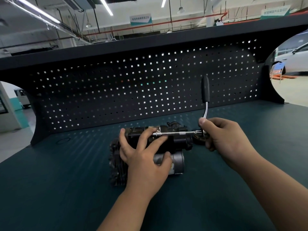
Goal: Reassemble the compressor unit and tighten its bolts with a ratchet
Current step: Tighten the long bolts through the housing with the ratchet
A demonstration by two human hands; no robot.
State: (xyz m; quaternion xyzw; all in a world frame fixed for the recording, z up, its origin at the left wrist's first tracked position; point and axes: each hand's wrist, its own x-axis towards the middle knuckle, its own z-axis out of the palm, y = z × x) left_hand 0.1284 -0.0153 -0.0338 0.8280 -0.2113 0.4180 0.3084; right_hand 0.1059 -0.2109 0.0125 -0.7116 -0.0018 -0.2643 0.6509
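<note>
A dark, grimy compressor unit (179, 141) lies on the green workbench, with a finned black end at the left and a grey cylinder (177, 161) at its front. My left hand (143, 152) lies over its top, fingers spread and the thumb against the grey cylinder. My right hand (223, 137) grips the head of a chrome ratchet (205, 92), whose black handle points up. A chrome extension bar (175, 133) runs leftwards from the ratchet head across the unit's top to my left fingertips. The bolt is hidden.
A dark pegboard back panel (150, 87) with a shelf above stands right behind the unit. The green bench surface (66, 172) spreads wide to the left and front. A thin dark ring (63, 140) lies on the bench at the back left.
</note>
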